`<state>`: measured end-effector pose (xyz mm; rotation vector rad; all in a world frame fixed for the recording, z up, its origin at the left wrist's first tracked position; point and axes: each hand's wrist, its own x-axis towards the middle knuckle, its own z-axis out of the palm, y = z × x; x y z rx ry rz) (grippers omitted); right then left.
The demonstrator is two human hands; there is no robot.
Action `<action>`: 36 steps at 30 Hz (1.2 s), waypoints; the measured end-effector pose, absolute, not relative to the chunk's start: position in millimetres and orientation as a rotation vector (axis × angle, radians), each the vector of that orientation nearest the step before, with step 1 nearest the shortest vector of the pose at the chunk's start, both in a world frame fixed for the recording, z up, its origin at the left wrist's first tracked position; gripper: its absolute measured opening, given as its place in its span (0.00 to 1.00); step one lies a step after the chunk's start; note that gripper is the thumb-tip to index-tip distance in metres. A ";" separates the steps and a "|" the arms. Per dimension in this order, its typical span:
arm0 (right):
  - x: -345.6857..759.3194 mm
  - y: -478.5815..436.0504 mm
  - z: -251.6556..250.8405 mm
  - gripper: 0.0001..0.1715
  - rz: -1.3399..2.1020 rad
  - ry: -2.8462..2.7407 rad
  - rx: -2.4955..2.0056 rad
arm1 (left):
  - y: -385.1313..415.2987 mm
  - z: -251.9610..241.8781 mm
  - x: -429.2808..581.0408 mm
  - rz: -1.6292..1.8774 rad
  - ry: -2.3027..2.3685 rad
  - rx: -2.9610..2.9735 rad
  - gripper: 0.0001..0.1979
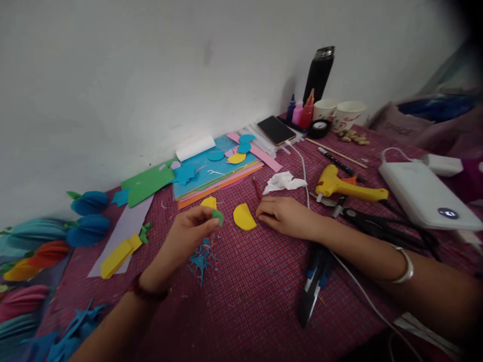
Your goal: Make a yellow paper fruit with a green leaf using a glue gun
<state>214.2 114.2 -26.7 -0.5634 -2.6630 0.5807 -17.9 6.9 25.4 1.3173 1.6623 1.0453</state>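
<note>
left hand (188,234) pinches green paper scrap (218,216), pointing right; right hand (287,216) fingers lie loose, empty.

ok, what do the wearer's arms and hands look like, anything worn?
Bare forearms, no sleeves or gloves. The left hand has a dark red band at the wrist; the right hand has a plain silver bangle. No rings visible.

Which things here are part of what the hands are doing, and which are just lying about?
In use: green paper piece, pinched in the left hand; yellow half-circle, beside the right hand.
Lying about: glue gun, phone, power bank, flask, paper cups, crumpled tissue.
</note>
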 end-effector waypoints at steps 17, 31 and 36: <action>216.2 110.8 -16.8 0.08 0.733 -2.657 -0.580 | 68.9 -20.7 9.3 1.111 1.526 1.209 0.07; 271.7 126.8 41.9 0.10 0.401 -2.411 -0.900 | 67.0 -4.5 3.7 1.345 1.335 0.977 0.11; 316.0 131.7 39.9 0.12 0.102 -2.378 -1.282 | 73.6 -12.3 -10.0 1.376 1.430 1.145 0.08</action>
